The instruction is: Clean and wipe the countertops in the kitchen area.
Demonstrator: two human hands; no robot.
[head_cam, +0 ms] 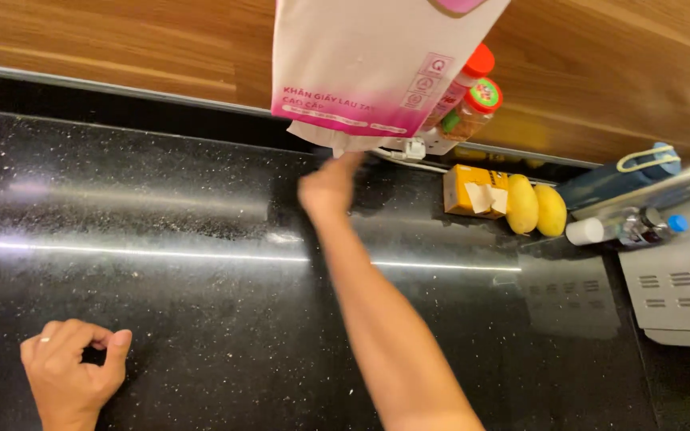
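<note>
You are reaching your right hand (pixel 329 187) up, pinching the paper sheet (pixel 337 142) under the hanging pack (pixel 361 64); pull gently. Your left hand (pixel 73 371) is resting curled, holding nothing.

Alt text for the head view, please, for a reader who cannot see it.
The right hand reaches up to the paper towel hanging from a white-and-pink pack on a wooden wall. The left hand rests loosely curled on the black speckled counter.
</note>
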